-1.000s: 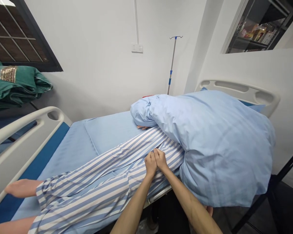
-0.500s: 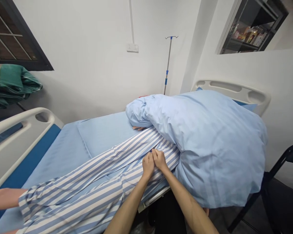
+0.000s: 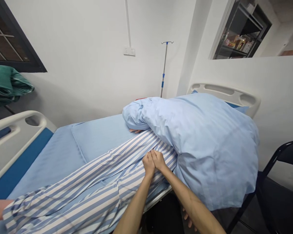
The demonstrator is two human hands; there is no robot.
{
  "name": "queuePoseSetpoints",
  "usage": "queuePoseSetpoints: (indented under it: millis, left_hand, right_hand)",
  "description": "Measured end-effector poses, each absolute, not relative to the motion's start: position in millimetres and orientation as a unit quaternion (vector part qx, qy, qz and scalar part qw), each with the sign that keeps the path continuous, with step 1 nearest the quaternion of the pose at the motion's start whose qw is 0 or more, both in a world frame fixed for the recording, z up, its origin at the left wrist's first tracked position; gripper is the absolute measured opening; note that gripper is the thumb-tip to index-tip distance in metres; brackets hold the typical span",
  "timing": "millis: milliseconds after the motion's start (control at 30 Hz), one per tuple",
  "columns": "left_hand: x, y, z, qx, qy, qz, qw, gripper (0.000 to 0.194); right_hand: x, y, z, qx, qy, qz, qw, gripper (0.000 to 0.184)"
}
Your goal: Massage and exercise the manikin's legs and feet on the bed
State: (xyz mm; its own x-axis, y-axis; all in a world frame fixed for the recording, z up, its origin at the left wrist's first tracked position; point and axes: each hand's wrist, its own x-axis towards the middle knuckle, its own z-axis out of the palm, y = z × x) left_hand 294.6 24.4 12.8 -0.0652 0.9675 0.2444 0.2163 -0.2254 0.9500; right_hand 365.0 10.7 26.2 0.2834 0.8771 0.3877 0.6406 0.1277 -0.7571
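My left hand and my right hand are closed into fists, side by side and touching. They are over the upper leg of a person lying on the bed, close to the duvet's edge. Blue-and-white striped trousers cover that person's legs. The curled fingertips are turned away from me, and no object shows in either fist. A light blue duvet hides the person's upper body. Part of the person's hand shows under its far edge, and a bare foot is at lower left.
The bed has a pale footboard and headboard. Beyond it stands a drip stand. A black folding chair is at right. Below my right forearm, fingers of another hand show.
My view has shifted slightly, so most things sit a little further left. My two fists stay together over the striped leg. Fingers now show below my right forearm.
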Motion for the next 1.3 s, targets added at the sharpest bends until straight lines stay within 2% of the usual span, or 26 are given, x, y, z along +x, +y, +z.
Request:
queuePoseSetpoints:
  millis: [100,167,300,500,633,800,867,1033,1100,1167,1300]
  left_hand:
    - [294.1,22.7,17.3,0.593,0.486,0.518,0.381,0.035]
    - [293.7,20.8,19.6,0.602,0.495,0.499,0.379,0.037]
    - [295.1,17.1,25.2,0.622,0.518,0.459,0.367,0.039]
    - [310.3,12.6,42.6,0.646,0.498,0.450,0.363,0.041]
    - [318.3,13.2,44.2,0.669,0.477,0.458,0.340,0.040]
    - [318.5,18.4,34.1,0.658,0.518,0.438,0.329,0.037]
    - [317.0,20.8,32.1,0.656,0.525,0.430,0.330,0.036]
    - [314.6,25.1,31.7,0.654,0.535,0.422,0.329,0.034]
    - [315.4,25.3,30.7,0.659,0.534,0.420,0.324,0.032]
    - [316.5,24.7,28.8,0.664,0.532,0.415,0.322,0.032]
    - [317.2,22.7,28.0,0.674,0.519,0.411,0.328,0.035]
  right_hand:
    - [374.9,12.5,39.4,-0.666,-0.642,0.100,0.366,0.040]
    - [378.2,12.7,39.9,-0.675,-0.646,0.083,0.347,0.037]
    - [377.7,11.5,25.8,-0.679,-0.594,0.070,0.426,0.042]
    - [385.5,12.1,18.8,-0.622,-0.524,0.135,0.566,0.046]
    - [390.6,13.2,18.6,-0.603,-0.501,0.153,0.601,0.047]
    - [389.8,14.0,17.0,-0.611,-0.508,0.147,0.589,0.047]
    - [390.7,15.8,20.4,-0.622,-0.528,0.147,0.559,0.046]
    - [401.2,18.8,38.4,-0.677,-0.632,0.106,0.362,0.036]
    - [406.0,17.4,41.9,-0.690,-0.648,0.076,0.314,0.031]
    - [408.6,15.4,39.8,-0.703,-0.632,0.064,0.321,0.034]
    - [408.4,12.6,26.8,-0.703,-0.581,0.068,0.405,0.042]
